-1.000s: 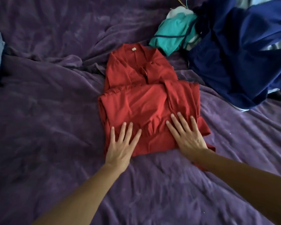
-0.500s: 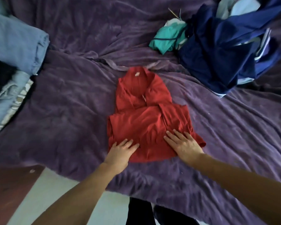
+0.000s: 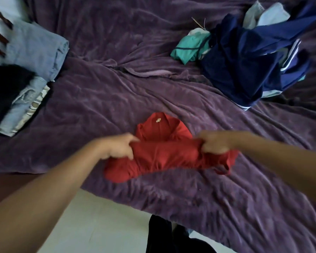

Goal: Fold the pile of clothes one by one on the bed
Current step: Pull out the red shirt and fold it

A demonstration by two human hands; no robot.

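Near the front edge of the bed [image 3: 226, 207], between your two hands, sits the red shirt [image 3: 164, 157], bunched into a wide band across its middle. Its collar, with a small pale label [image 3: 158, 120], points away from you and lies flat on the purple blanket [image 3: 117, 97]. Your left hand [image 3: 117, 148] has its fingers curled round the shirt's left side, thumb on top, pinching a fold of cloth. Your right hand [image 3: 213, 143] grips the right side in a closed fist full of fabric. Both hands are blurred, so you cannot tell how much of the shirt is clear of the blanket.

Well apart to the far right lies the loose pile of clothes [image 3: 244, 66]: a navy garment on top, pale blue pieces behind it, and a teal top [image 3: 190, 48] just beside it on the left. At the far left edge sits a folded stack: light blue jeans [image 3: 35, 50], a black piece [image 3: 4, 88] and a patterned one under more denim. Below the bed's edge you see pale floor [image 3: 98, 225] and dark trouser legs [image 3: 162, 238].
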